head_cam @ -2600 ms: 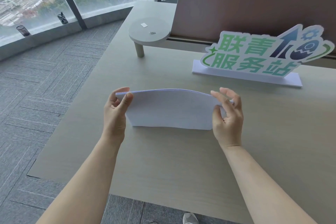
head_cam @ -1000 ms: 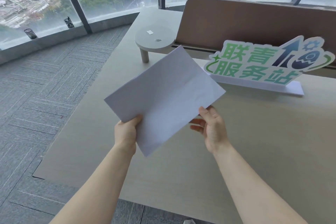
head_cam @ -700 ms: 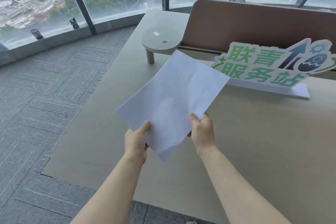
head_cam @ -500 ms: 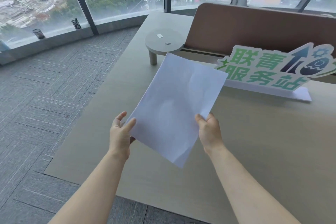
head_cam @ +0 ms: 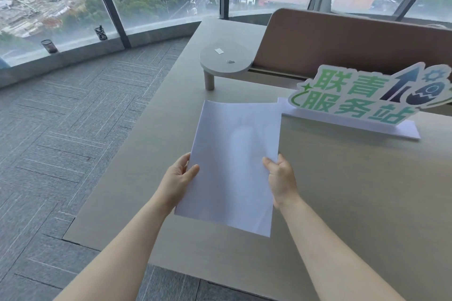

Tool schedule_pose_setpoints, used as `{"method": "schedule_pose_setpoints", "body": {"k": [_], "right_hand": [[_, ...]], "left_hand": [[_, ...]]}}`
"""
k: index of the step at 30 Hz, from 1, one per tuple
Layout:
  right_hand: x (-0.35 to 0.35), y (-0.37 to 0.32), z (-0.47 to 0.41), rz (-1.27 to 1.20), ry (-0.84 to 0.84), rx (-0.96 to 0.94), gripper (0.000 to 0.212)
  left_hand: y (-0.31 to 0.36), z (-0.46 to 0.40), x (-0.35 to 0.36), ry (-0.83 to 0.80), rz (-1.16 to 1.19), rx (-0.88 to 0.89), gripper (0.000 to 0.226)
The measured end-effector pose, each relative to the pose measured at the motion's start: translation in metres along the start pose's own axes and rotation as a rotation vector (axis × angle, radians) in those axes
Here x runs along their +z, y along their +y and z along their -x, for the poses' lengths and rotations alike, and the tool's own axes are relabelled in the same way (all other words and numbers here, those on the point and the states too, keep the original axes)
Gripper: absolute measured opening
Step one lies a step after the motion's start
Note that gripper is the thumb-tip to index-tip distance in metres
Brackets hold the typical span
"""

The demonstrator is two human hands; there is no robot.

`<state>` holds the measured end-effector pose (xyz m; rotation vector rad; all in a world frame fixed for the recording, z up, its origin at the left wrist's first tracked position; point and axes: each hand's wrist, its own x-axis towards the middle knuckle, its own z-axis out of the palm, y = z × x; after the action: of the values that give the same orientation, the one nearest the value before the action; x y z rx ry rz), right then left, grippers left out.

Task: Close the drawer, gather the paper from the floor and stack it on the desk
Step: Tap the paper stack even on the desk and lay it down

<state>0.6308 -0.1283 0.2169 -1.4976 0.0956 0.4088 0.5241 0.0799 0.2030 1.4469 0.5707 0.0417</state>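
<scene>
The paper (head_cam: 234, 166) is lying over the desk (head_cam: 354, 203), its near end lying between the left hand (head_cam: 177, 178) and the right hand (head_cam: 281, 179), one at each side edge. Beyond the paper and to its right, the sign (head_cam: 362, 98) is standing on the desk, with the partition (head_cam: 354, 46) rising behind it. Straight beyond the paper's far edge, the round shelf (head_cam: 226, 60) is standing raised on a leg (head_cam: 209, 80), and the carpet (head_cam: 61, 129) is spreading out to the paper's left.

Bare desk (head_cam: 354, 203) right of the hands, sign (head_cam: 362, 100) and raised shelf (head_cam: 226, 62) blocking beyond
</scene>
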Motion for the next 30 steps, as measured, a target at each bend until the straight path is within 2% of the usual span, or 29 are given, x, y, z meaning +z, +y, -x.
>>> {"method": "schedule_pose_setpoints", "body": {"k": [5, 11, 16, 21, 30], "right_hand": [[0.012, 0.007, 0.000, 0.033, 0.036, -0.020, 0.024], [0.026, 0.018, 0.003, 0.177, 0.011, -0.027, 0.011], [0.043, 0.037, 0.001, 0.366, 0.052, -0.046, 0.035], [0.062, 0.045, -0.011, 0.434, -0.008, -0.023, 0.032], [0.093, 0.059, -0.050, 0.569, -0.061, -0.007, 0.034]], "left_hand": [[-0.002, -0.005, -0.007, 0.046, -0.067, 0.023, 0.032], [-0.003, -0.011, -0.023, 0.087, 0.035, 0.026, 0.029], [-0.009, -0.022, -0.044, 0.115, 0.036, -0.013, 0.021], [-0.017, -0.041, -0.070, 0.219, -0.128, -0.026, 0.005], [-0.025, -0.077, -0.101, 0.374, -0.385, -0.015, 0.010]]}}
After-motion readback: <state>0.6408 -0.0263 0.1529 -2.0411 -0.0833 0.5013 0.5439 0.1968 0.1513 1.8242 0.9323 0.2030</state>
